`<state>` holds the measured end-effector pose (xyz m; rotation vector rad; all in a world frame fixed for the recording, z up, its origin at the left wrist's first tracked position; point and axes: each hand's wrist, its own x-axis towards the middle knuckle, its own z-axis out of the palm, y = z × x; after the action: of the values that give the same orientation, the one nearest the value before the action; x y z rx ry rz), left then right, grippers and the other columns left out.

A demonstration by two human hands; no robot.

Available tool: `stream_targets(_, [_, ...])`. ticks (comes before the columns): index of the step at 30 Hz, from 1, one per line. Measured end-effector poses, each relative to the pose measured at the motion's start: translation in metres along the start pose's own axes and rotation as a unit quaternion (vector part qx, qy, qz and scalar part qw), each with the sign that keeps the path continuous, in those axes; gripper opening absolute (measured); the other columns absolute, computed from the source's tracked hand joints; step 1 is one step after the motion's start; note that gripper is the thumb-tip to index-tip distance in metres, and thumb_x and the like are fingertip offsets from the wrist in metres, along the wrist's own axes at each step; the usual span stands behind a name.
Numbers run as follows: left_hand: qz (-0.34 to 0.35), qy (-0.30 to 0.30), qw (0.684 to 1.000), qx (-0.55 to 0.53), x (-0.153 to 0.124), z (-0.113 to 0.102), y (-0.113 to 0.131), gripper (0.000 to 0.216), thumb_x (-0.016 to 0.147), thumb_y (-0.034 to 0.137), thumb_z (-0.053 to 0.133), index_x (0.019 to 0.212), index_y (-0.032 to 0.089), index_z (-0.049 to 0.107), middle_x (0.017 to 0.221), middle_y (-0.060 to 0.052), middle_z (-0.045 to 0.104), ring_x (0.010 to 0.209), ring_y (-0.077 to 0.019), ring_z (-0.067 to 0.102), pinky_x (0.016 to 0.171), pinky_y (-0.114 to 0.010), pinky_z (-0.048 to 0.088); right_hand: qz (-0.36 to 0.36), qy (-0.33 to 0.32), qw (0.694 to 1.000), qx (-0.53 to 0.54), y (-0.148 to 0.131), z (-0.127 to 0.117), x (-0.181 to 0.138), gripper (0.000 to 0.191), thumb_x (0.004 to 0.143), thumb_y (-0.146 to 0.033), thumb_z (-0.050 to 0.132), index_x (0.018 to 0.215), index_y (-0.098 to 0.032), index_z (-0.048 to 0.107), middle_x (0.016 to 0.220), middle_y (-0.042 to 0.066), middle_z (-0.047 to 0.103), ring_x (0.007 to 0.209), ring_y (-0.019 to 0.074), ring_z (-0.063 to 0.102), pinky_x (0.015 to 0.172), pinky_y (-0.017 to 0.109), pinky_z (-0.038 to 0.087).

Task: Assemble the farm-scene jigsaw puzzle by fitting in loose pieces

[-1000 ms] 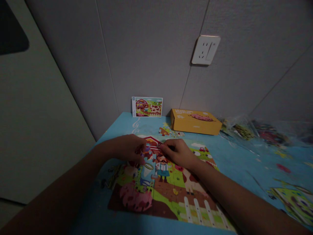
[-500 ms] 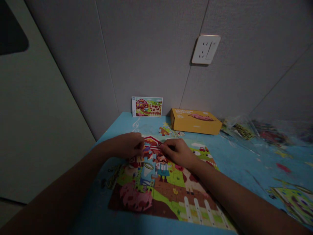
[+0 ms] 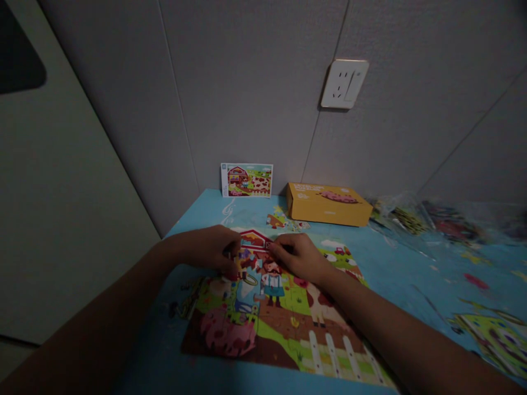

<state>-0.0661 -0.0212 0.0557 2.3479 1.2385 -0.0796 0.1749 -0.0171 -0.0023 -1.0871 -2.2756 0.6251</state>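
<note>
A farm-scene jigsaw puzzle [image 3: 284,323] lies on the blue table, showing a barn, a farmer, a cow and a pig. Through a gap [image 3: 248,293] left of the farmer, the blue tabletop shows. My left hand [image 3: 212,249] is at the barn's left side, thumb and index finger curled around a puzzle piece [image 3: 237,269] that they partly hide. My right hand [image 3: 300,257] rests on the puzzle's upper part, fingers curled and tips pressed at the right end of the red barn roof [image 3: 255,240]. The curled fingers hide what lies beneath them.
A picture card [image 3: 247,180] leans against the wall. Beside it stands a yellow box [image 3: 329,204], with several loose pieces [image 3: 276,219] in front. Clear bags of pieces [image 3: 407,216] lie at the right. A wall socket [image 3: 345,83] is above.
My left hand has shifted slightly down and left, its index finger and thumb further apart, now over the barn's lower left. My right hand stays in place.
</note>
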Motion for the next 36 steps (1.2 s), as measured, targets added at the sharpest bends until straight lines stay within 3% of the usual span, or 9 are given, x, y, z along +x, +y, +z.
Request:
stream_targets(6, [0.114, 0.160, 0.974, -0.108, 0.013, 0.012, 0.009, 0.016, 0.081, 0.032, 0.058, 0.085, 0.016, 0.058, 0.065, 0.004, 0.055, 0.059, -0.0089, 0.048, 0.057, -0.020, 0.035, 0.010, -0.029, 0.995, 0.100, -0.002, 0.000, -0.002, 0.035, 0.088, -0.044, 0.048, 0.072, -0.015, 0.059, 0.057, -0.003, 0.048, 0.052, 0.0085, 0.040, 0.049, 0.021, 0.028])
stream_targets(10, [0.138, 0.181, 0.957, -0.178, 0.025, 0.025, 0.016, 0.021, 0.084, 0.034, 0.055, 0.097, 0.017, 0.055, 0.074, 0.002, 0.062, 0.067, -0.0113, 0.056, 0.064, -0.023, 0.043, -0.011, -0.042, 0.993, 0.114, -0.003, 0.000, -0.003, 0.033, 0.082, -0.047, 0.057, 0.073, -0.015, 0.058, 0.059, -0.003, 0.046, 0.053, 0.0083, 0.038, 0.049, 0.021, 0.028])
stream_targets(13, [0.134, 0.210, 0.964, -0.096, 0.027, 0.029, 0.011, 0.042, 0.081, 0.043, 0.059, 0.113, 0.017, 0.052, 0.104, -0.008, 0.064, 0.095, -0.0202, 0.058, 0.084, -0.034, 0.045, -0.011, -0.026, 0.997, 0.068, -0.002, 0.000, -0.002, 0.036, 0.086, -0.042, 0.052, 0.061, -0.016, 0.050, 0.055, -0.004, 0.042, 0.052, 0.0081, 0.034, 0.049, 0.022, 0.026])
stream_targets(15, [0.102, 0.220, 0.970, 0.015, 0.026, 0.030, 0.003, 0.073, 0.071, 0.054, 0.066, 0.131, 0.017, 0.044, 0.131, -0.016, 0.049, 0.122, -0.0316, 0.043, 0.100, -0.047, 0.034, 0.003, -0.020, 0.998, 0.053, -0.002, -0.001, -0.001, 0.037, 0.087, -0.040, 0.049, 0.060, -0.016, 0.048, 0.053, -0.004, 0.042, 0.051, 0.0082, 0.034, 0.049, 0.023, 0.025])
stream_targets(17, [0.046, 0.169, 0.980, 0.094, 0.024, 0.032, -0.005, 0.090, 0.068, 0.061, 0.064, 0.142, 0.021, 0.032, 0.146, -0.019, 0.030, 0.134, -0.0399, 0.023, 0.105, -0.057, 0.024, 0.010, -0.014, 0.999, 0.043, -0.002, 0.000, -0.001, 0.037, 0.088, -0.041, 0.049, 0.060, -0.016, 0.048, 0.053, -0.004, 0.043, 0.051, 0.0084, 0.034, 0.049, 0.023, 0.024])
stream_targets(21, [0.012, 0.069, 0.988, 0.134, 0.021, 0.031, -0.010, 0.069, 0.080, 0.039, 0.055, 0.143, 0.028, 0.030, 0.152, -0.015, 0.021, 0.139, -0.0373, 0.016, 0.107, -0.055, 0.023, 0.011, -0.006, 0.999, 0.034, -0.001, 0.000, -0.001, 0.038, 0.088, -0.042, 0.048, 0.060, -0.017, 0.048, 0.053, -0.004, 0.042, 0.052, 0.0086, 0.035, 0.050, 0.024, 0.024])
stream_targets(26, [-0.022, 0.055, 0.988, 0.144, 0.018, 0.023, -0.013, 0.071, 0.077, 0.010, 0.047, 0.144, 0.021, 0.029, 0.149, -0.018, 0.025, 0.137, -0.0325, 0.025, 0.108, -0.047, 0.028, 0.017, 0.009, 0.999, 0.034, -0.002, -0.001, -0.002, 0.026, 0.087, -0.038, 0.050, 0.078, -0.016, 0.061, 0.060, -0.002, 0.052, 0.055, 0.0101, 0.043, 0.053, 0.023, 0.030])
stream_targets(31, [-0.045, 0.094, 0.978, 0.180, 0.020, 0.022, -0.028, 0.075, 0.070, 0.005, 0.053, 0.142, 0.018, 0.034, 0.145, -0.020, 0.033, 0.133, -0.0342, 0.032, 0.104, -0.047, 0.034, 0.034, 0.018, 0.999, 0.035, 0.000, 0.001, -0.001, 0.025, 0.085, -0.034, 0.053, 0.097, -0.016, 0.065, 0.063, 0.000, 0.058, 0.055, 0.0113, 0.046, 0.053, 0.023, 0.032])
stream_targets(36, [-0.015, 0.204, 0.969, 0.141, 0.023, 0.015, -0.027, 0.044, 0.082, 0.016, 0.049, 0.125, 0.014, 0.052, 0.127, -0.016, 0.052, 0.119, -0.0264, 0.046, 0.101, -0.039, 0.037, 0.031, 0.016, 0.998, 0.042, -0.001, 0.000, -0.001, 0.023, 0.086, -0.034, 0.053, 0.092, -0.016, 0.066, 0.061, -0.001, 0.057, 0.054, 0.0110, 0.046, 0.053, 0.023, 0.032])
